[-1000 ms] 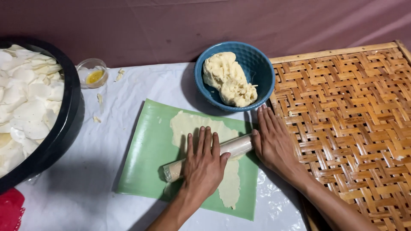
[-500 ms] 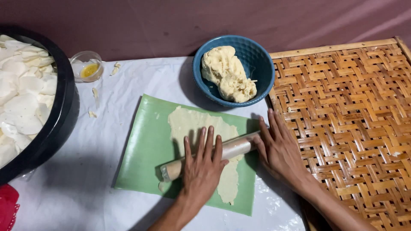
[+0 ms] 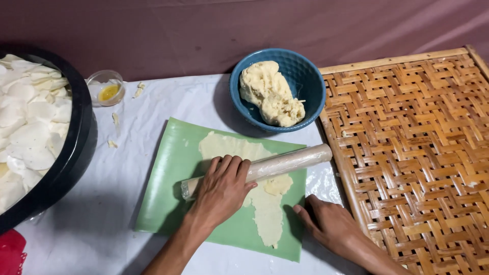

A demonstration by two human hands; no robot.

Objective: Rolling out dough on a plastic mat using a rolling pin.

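From the head view, the left hand lies flat, grip released, pressing on the rolling pin, which lies across the flattened dough on the green mat; the right hand, fingers loose and grasping nothing, rests on the mat's lower right edge. A blue bowl of dough sits just behind the mat; a woven tray lies to the right on the bench.
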